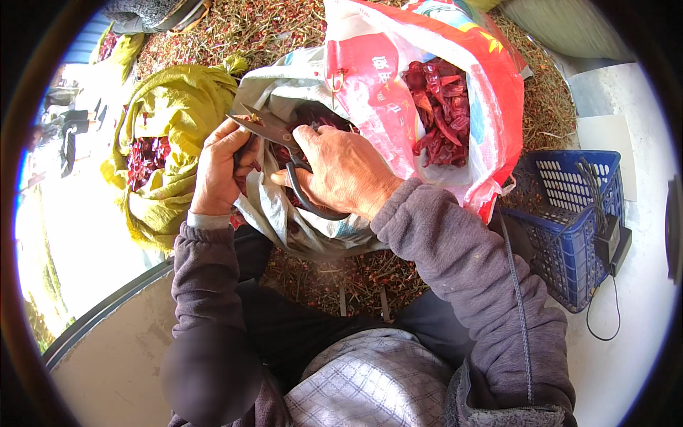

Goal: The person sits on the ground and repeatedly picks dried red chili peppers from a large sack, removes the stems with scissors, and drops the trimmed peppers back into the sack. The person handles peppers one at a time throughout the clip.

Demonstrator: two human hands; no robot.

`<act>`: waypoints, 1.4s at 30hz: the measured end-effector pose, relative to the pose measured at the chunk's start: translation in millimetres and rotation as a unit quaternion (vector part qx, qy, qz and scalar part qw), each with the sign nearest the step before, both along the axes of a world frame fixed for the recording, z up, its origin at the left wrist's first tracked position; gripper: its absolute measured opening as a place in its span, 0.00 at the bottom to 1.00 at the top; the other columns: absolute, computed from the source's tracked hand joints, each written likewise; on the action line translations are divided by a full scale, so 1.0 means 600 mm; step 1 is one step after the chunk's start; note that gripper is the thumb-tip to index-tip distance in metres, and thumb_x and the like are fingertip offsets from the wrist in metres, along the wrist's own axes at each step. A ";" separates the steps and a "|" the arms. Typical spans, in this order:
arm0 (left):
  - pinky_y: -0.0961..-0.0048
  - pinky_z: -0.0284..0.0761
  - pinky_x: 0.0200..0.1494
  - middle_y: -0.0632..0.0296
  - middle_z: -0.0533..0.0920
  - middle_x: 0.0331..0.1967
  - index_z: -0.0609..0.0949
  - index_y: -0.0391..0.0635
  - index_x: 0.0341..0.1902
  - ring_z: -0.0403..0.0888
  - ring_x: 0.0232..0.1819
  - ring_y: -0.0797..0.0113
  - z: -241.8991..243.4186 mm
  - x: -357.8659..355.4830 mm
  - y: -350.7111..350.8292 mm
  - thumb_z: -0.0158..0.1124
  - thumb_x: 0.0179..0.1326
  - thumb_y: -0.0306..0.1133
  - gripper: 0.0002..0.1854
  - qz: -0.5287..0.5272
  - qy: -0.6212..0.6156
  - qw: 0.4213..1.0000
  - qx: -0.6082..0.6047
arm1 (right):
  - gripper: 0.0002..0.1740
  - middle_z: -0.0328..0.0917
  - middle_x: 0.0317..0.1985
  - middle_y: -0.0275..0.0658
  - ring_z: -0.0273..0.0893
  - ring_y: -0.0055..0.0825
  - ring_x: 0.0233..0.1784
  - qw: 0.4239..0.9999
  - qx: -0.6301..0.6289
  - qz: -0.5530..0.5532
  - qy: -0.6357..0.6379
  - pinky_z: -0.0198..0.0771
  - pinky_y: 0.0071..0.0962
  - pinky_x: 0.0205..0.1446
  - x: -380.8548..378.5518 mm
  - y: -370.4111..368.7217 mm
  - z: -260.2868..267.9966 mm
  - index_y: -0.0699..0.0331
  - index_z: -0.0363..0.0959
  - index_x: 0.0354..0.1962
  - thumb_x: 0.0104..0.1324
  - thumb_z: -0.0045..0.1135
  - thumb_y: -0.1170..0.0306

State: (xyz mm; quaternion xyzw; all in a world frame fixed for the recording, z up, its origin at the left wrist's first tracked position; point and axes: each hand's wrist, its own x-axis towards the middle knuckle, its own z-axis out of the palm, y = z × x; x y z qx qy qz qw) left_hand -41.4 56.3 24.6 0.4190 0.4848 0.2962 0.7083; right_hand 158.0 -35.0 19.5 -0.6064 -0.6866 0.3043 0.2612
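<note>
My right hand [347, 171] grips dark-handled scissors [269, 131], with fingers through the loops and blades pointing left. Close to the tips, my left hand [216, 173] is curled around dark red dried chili peppers [254, 164], mostly hidden by the fingers. A small brownish stem end [253, 118] shows between the blades. Both hands are over an open whitish woven sack [275, 80], its rim rolled down, with dark red peppers [318, 113] inside. Against its right side stands a red and white printed sack [496, 101] holding brighter red pepper pieces [443, 107].
A yellow-green mesh sack [197, 101] of red peppers [147, 160] sits left. Stem litter [213, 26] covers the floor. At right, a blue plastic basket [568, 229] has a black device [611, 243] with a cable on its side. A pale wall [640, 299] curves along the right.
</note>
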 end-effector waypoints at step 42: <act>0.49 0.75 0.62 0.51 0.79 0.56 0.70 0.41 0.67 0.77 0.59 0.51 -0.027 0.147 -0.021 0.54 0.74 0.46 0.26 -0.110 -0.282 0.948 -0.101 | 0.12 0.87 0.34 0.29 0.86 0.32 0.35 0.851 -0.218 0.423 -0.221 0.79 0.44 0.26 -0.121 -0.226 -0.129 0.50 0.87 0.38 0.56 0.64 0.62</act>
